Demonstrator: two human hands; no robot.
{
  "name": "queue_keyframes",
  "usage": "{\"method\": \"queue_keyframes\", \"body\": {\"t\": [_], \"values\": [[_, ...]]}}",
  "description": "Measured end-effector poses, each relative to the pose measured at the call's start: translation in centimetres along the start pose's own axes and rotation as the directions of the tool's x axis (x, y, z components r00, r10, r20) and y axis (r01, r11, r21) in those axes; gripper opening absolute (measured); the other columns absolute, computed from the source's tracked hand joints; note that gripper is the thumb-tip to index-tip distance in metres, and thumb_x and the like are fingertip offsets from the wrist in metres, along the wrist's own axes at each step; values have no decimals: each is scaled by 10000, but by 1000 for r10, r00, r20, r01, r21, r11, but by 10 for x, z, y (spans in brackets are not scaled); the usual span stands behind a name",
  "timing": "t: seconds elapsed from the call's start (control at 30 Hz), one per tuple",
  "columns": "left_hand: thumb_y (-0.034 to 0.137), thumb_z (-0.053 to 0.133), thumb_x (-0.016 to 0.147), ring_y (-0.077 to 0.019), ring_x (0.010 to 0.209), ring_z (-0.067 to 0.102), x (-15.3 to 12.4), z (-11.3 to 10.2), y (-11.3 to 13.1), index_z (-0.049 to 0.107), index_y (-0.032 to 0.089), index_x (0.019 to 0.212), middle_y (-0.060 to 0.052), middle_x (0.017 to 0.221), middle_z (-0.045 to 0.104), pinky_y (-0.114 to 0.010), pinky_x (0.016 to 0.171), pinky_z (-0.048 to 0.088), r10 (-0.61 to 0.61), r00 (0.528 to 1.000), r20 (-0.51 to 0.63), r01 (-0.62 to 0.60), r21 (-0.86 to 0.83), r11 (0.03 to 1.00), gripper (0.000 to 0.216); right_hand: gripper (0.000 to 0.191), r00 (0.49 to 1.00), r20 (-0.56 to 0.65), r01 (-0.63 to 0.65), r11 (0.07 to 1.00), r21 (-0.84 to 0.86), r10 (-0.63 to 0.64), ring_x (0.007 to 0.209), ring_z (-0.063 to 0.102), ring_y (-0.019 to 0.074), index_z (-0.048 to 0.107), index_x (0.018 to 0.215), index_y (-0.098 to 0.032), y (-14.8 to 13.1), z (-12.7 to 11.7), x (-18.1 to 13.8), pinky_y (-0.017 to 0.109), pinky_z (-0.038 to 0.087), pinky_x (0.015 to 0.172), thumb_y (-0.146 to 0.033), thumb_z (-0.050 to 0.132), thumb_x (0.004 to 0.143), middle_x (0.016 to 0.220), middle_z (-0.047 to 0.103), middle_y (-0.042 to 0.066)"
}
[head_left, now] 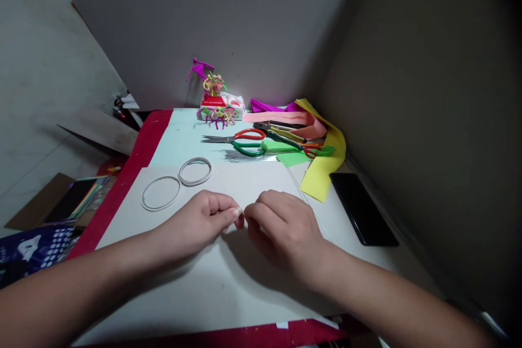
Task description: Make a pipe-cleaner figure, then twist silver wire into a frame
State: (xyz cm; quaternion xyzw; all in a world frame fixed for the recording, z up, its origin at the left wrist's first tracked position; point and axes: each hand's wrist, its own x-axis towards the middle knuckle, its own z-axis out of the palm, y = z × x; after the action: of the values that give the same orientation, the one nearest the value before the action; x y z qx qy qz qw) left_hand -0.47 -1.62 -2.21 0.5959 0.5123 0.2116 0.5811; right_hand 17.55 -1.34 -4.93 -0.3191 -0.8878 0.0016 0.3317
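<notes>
My left hand (206, 218) and my right hand (281, 225) meet over a white sheet (196, 283) on the table. Both are closed in a pinch, fingertips touching each other, on something thin that I cannot make out; a fine wire (304, 193) seems to run from the right hand toward the back. Two wire rings lie on the sheet just beyond the left hand: a larger ring (160, 193) and a smaller ring (194, 171).
Scissors with red and green handles (244, 141) and pliers (281, 137) lie at the back, beside pink (281, 117), green (291, 159) and yellow paper (326, 174). A black phone (362, 206) lies right. A small box with pipe-cleaner figures (220, 103) stands against the wall.
</notes>
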Motion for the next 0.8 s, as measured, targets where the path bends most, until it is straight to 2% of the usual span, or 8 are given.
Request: {"method": "queue_keyframes", "body": {"t": [0.1,0.2,0.3,0.47,0.57,0.67,0.73,0.8], "values": [[349,487,837,-78,452,232,0,-3,-4,562,148,691,80,486,331,-233,451,173,-37,995,94,49,-126,991,259,212,999,-31,30,999,-16,-30,598,395,139,602,742,-156,3,1,-2,286,266,543,-102,433,858,636,499,16],[343,487,847,-78,445,212,-1,-4,-7,537,159,673,85,475,300,-241,447,147,-37,987,157,71,-220,973,258,166,1000,-15,5,994,108,-4,619,428,136,603,803,-148,4,0,-3,271,302,546,-93,447,819,676,529,23],[347,490,847,-76,441,203,-1,-5,-5,526,160,663,87,469,287,-239,443,143,-30,988,153,65,-227,972,265,160,1000,19,-14,976,217,10,640,451,139,604,876,-137,2,-3,-3,270,341,568,-121,470,791,711,535,31],[313,507,819,-91,523,340,-4,3,4,558,147,637,43,542,430,-215,494,266,28,999,-39,-30,-52,998,251,143,998,-10,-56,989,140,58,627,447,139,610,804,-135,-7,-7,-2,277,325,550,-105,473,834,691,536,39],[279,517,792,-120,607,439,-6,9,6,593,145,634,10,607,540,-228,565,345,92,980,-177,-91,16,996,221,166,996,-75,36,999,-17,-37,592,402,140,597,725,-140,-13,-8,-2,295,281,529,-89,490,841,630,513,31],[275,539,770,-136,641,488,-6,11,5,618,140,632,-6,637,598,-237,604,377,105,968,-226,-108,0,994,209,215,983,-112,128,978,-162,-148,557,351,144,560,646,-153,-17,-2,-5,318,223,509,-89,497,841,576,478,22],[286,549,767,-142,660,508,-4,9,4,631,134,653,-15,665,625,-242,633,391,77,968,-239,-86,-28,996,207,167,983,-94,140,970,-197,-161,568,366,149,592,730,-135,-17,4,-8,320,235,510,-81,485,848,598,500,28],[296,547,771,-145,674,517,0,6,2,639,131,681,-21,688,637,-246,648,396,51,967,-251,-63,-42,997,209,162,988,-45,140,973,-184,-151,611,409,159,611,929,-84,-15,10,-11,313,290,528,-74,467,855,667,550,51]]}}
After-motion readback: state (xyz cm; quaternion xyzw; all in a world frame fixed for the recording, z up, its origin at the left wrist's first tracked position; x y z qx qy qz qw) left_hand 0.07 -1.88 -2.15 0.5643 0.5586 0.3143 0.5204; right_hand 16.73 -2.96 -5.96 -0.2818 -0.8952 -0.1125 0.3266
